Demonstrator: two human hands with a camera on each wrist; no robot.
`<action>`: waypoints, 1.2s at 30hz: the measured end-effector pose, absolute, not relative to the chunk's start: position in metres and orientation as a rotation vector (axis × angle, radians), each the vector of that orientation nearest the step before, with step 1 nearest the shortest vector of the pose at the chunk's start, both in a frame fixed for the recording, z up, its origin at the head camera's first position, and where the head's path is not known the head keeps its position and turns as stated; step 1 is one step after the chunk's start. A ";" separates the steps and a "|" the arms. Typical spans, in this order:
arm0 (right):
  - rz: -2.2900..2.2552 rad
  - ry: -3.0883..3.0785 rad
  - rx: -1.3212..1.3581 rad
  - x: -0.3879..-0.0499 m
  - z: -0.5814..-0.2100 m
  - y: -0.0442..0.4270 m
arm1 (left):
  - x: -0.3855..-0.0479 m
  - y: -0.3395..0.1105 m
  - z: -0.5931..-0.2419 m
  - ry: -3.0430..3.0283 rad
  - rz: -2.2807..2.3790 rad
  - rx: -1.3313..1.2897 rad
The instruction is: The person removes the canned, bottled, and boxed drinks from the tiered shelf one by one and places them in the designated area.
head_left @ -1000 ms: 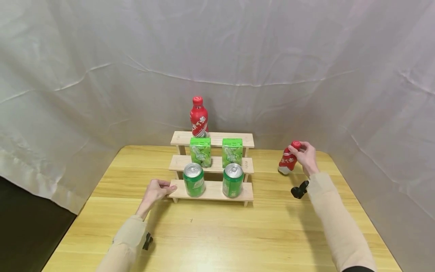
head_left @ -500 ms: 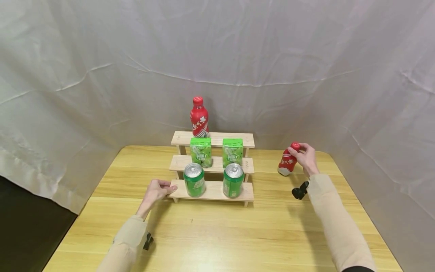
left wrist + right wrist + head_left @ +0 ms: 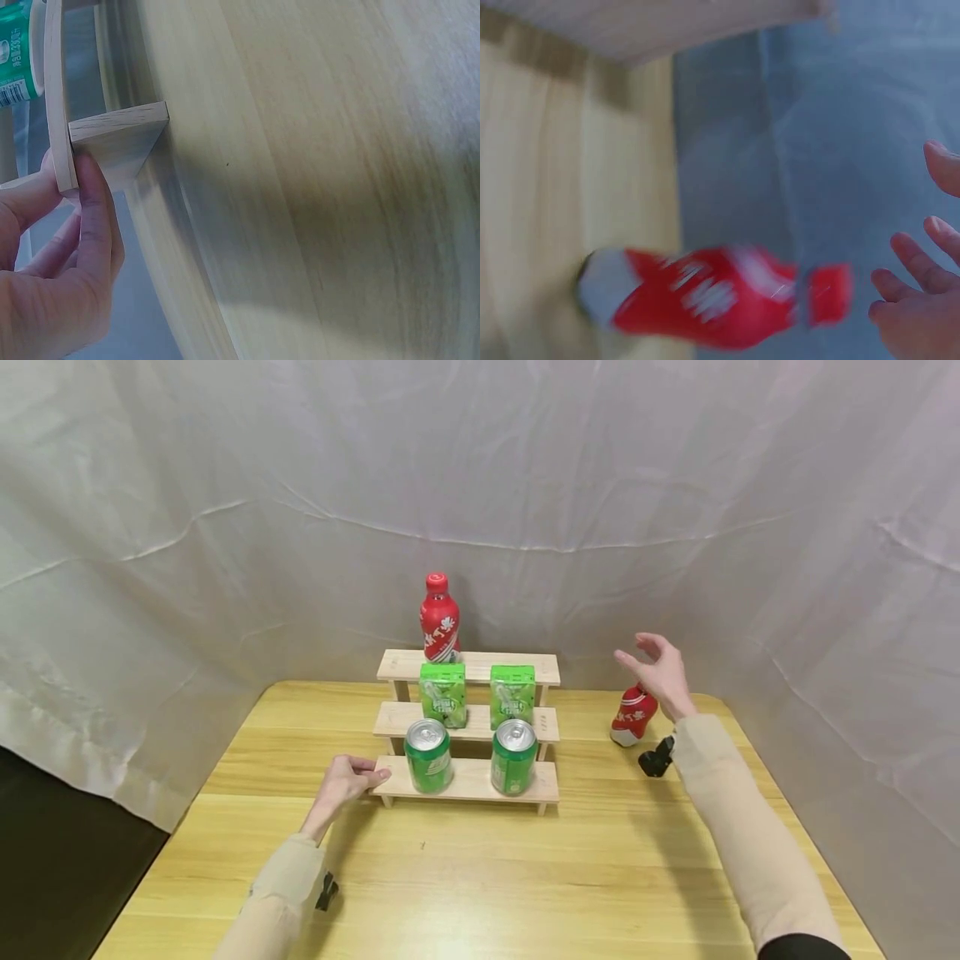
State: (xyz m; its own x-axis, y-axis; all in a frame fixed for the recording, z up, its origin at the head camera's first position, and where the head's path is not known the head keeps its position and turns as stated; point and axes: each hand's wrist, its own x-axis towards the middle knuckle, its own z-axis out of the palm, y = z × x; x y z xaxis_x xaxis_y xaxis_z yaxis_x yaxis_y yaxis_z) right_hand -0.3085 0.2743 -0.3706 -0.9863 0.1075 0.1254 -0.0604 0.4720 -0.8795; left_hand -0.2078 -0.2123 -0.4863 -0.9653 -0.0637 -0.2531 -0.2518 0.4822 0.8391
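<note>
My left hand [image 3: 343, 783] pinches the left end of the lowest board of a three-step wooden display rack [image 3: 472, 778]. In the left wrist view, the thumb and fingers [image 3: 94, 217] hold the board's end from both sides. Up above a red drink bottle [image 3: 632, 717] on the right side of the table is my right hand [image 3: 662, 672], its fingers apart and holding nothing. That bottle [image 3: 712, 300] stands on the table, separate from the hand in the right wrist view. A second red bottle [image 3: 439, 625] stands on the rack's top step.
Two green drink cartons [image 3: 444, 697] stand on the middle step. Two green cans [image 3: 429, 760] stand on the lowest one. Behind the wooden table [image 3: 480, 877] hangs a grey cloth [image 3: 480, 493], which also encloses the sides.
My right hand has let go of the bottle's cap and risen from it. The bottle stays on the table. The left hand keeps its hold on the rack.
</note>
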 end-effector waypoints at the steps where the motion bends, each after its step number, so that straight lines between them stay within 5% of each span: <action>1: 1.538 -2.542 -0.006 -0.310 -0.364 0.269 | -0.208 -0.212 -0.486 2.541 1.481 -0.273; 17: 1.495 -2.580 0.417 -0.330 -0.283 0.150 | -0.209 -0.213 -0.485 2.558 1.444 -0.261; 36: 1.794 -2.611 0.556 -0.333 -0.280 0.035 | -0.207 -0.212 -0.485 2.558 1.457 -0.265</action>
State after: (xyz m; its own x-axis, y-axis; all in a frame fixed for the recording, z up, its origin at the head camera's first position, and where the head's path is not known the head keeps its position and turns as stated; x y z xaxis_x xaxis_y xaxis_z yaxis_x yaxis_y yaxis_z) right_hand -0.3328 0.0347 -0.2796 -0.9375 -0.3219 0.1323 -0.2390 0.3190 -0.9171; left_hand -0.2070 -0.2117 -0.4849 -0.9668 -0.0625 -0.2476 -0.2448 0.5026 0.8291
